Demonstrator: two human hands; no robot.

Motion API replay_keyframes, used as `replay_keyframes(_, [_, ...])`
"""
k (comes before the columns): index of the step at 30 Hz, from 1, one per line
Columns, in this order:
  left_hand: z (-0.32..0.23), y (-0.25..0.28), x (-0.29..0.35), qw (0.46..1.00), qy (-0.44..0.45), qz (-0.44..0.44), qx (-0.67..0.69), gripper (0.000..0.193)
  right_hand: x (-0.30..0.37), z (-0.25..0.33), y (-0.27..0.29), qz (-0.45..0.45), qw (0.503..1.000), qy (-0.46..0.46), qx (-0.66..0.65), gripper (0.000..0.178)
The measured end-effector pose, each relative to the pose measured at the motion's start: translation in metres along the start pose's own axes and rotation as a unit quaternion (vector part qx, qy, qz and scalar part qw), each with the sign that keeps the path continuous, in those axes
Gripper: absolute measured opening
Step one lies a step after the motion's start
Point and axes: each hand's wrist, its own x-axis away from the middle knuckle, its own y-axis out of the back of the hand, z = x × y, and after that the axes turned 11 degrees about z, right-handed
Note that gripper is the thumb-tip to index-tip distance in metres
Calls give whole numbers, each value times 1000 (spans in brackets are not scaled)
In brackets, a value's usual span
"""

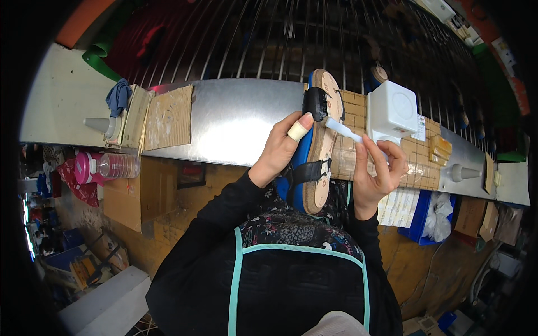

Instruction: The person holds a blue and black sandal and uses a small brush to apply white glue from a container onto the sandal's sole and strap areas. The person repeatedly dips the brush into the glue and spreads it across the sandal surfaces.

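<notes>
Upright in front of me is an unfinished sandal (320,148) on a blue last, its tan underside with a cork-like edge facing right and black straps wrapped round it. My left hand (276,150), with a pale wrap on the thumb, grips the sandal by its left side. The fingers behind it are hidden. My right hand (378,175) pinches the handle of a small pale brush (346,131). The tip of the brush is against the underside near the upper strap. Just right of the brush, a white square-sided container (393,109) stands on cardboard (412,165).
A metal counter (235,117) runs across, with a rack of metal bars (269,45) beyond it. Grey cones (465,173) lie toward both ends. On the left are a cardboard sheet (169,117) and a pink-lidded bottle (116,166); a blue bin (420,224) sits lower right.
</notes>
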Motion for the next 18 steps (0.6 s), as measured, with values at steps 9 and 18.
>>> replay_keyframes(9, [-5, 1, -2, 999, 12, 33, -6, 63, -1, -8, 0, 10, 998, -18, -66, 26])
replay_keyframes(18, [-11, 3, -7, 999, 14, 43, 16, 65, 10, -12, 4, 66, 984, -69, -153, 21])
